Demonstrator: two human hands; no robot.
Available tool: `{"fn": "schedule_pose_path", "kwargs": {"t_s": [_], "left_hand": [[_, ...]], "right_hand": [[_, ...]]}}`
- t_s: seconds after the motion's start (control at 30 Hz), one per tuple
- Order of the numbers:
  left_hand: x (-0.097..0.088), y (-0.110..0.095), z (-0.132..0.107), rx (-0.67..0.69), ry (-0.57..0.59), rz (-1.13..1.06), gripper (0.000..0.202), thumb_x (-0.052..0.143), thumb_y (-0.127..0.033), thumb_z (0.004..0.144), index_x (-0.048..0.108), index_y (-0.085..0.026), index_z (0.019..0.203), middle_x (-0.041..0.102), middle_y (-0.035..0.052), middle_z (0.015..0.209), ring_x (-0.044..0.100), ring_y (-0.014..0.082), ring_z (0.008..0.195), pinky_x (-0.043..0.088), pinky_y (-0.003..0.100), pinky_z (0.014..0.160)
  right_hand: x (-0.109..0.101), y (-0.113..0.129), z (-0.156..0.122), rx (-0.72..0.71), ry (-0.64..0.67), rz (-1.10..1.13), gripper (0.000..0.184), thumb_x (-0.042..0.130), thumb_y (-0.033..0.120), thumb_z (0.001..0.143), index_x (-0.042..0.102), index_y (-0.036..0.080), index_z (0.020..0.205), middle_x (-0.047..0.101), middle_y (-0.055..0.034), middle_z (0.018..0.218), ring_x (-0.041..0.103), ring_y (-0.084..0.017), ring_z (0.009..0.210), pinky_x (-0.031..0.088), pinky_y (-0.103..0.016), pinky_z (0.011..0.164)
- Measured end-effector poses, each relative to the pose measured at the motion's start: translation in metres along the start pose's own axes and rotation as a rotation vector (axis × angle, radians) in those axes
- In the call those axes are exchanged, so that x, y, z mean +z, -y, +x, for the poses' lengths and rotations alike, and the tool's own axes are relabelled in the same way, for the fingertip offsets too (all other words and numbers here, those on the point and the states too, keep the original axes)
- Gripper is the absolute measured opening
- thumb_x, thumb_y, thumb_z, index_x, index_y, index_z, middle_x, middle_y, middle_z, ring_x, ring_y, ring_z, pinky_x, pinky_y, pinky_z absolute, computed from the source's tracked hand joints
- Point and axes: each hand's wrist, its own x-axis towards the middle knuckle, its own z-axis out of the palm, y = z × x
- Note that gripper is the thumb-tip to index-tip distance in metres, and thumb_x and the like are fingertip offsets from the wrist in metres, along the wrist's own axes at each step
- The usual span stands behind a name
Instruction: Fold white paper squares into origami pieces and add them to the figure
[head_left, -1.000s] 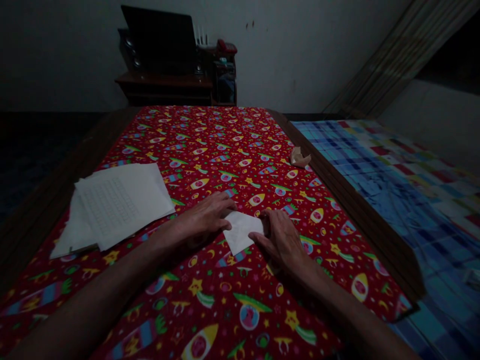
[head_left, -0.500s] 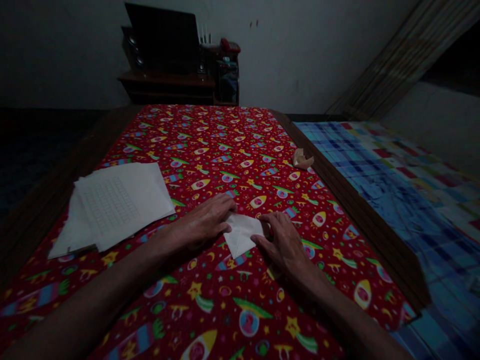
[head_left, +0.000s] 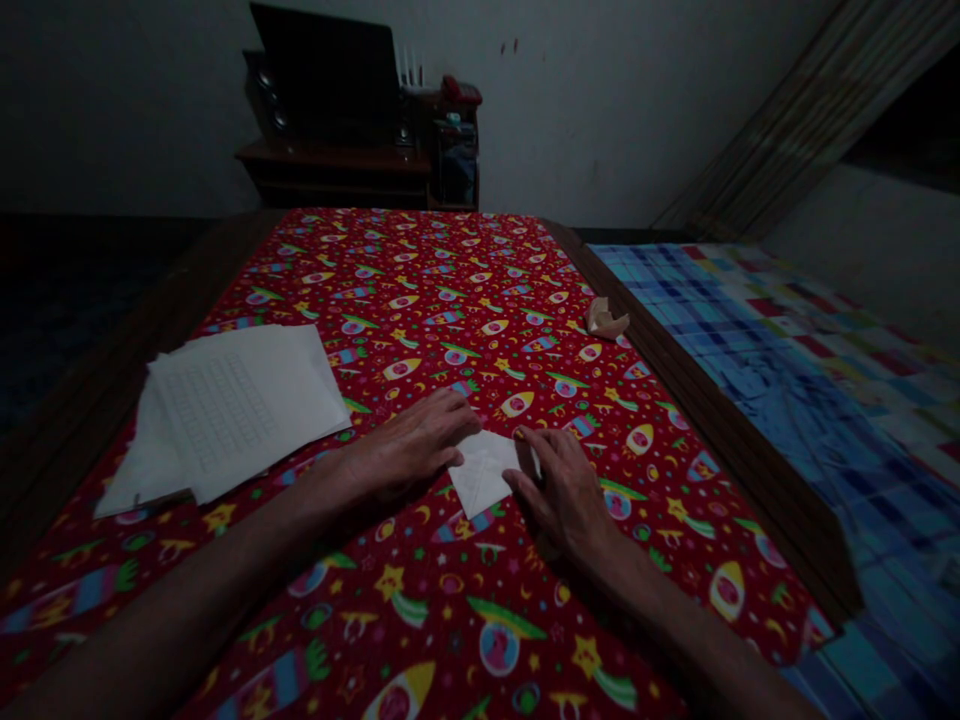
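A small white sheet of folded paper (head_left: 484,478) lies on the red patterned cloth between my hands, its point toward me and crease lines on its face. My left hand (head_left: 416,440) grips its upper left edge, fingers bent over the far side and thumb by the near side. On the right edge, my right hand (head_left: 566,485) has the paper between thumb and forefinger, which stand a little apart. The undersides of the fingers are hidden.
A stack of white sheets (head_left: 285,390), the top one with printed grids, lies to the left. A crumpled brown piece (head_left: 606,322) sits near the cloth's right edge. Beyond stand a dark screen (head_left: 326,75) and a wooden desk (head_left: 330,160). Blue checked fabric (head_left: 705,330) lies at right.
My left fingers have shifted slightly to the right over the paper's top edge. My right hand and the paper have hardly moved.
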Motion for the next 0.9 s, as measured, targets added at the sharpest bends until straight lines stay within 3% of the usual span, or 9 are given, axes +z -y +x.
{"fn": "schedule_pose_path", "kwargs": {"t_s": [0.23, 0.63, 0.9], "left_hand": [[0.002, -0.003, 0.000, -0.004, -0.023, 0.039, 0.034, 0.061, -0.016, 0.080, 0.051, -0.021, 0.113, 0.050, 0.0057, 0.104, 0.046, 0.0213, 0.100, 0.043, 0.034, 0.085], [-0.002, -0.012, -0.001, -0.066, -0.024, 0.034, 0.026, 0.061, -0.013, 0.079, 0.051, -0.020, 0.102, 0.049, 0.0044, 0.106, 0.048, 0.0193, 0.099, 0.043, 0.031, 0.084], [-0.003, -0.013, -0.003, -0.030, -0.027, 0.043, 0.026, 0.059, -0.014, 0.081, 0.050, -0.020, 0.104, 0.050, 0.0043, 0.105, 0.048, 0.0193, 0.100, 0.043, 0.031, 0.086]], "right_hand": [[-0.003, 0.002, 0.001, 0.046, 0.027, -0.050, 0.024, 0.058, 0.032, 0.085, 0.057, 0.019, 0.105, 0.053, -0.0087, 0.095, 0.048, -0.023, 0.087, 0.046, -0.038, 0.073], [-0.002, 0.003, -0.003, 0.055, -0.007, 0.056, 0.014, 0.056, 0.027, 0.086, 0.054, 0.019, 0.098, 0.053, -0.0078, 0.099, 0.049, -0.022, 0.092, 0.046, -0.036, 0.077], [-0.002, 0.005, -0.002, 0.000, -0.016, -0.066, 0.034, 0.052, 0.025, 0.088, 0.050, 0.019, 0.121, 0.054, -0.0111, 0.103, 0.048, -0.024, 0.092, 0.047, -0.039, 0.075]]}}
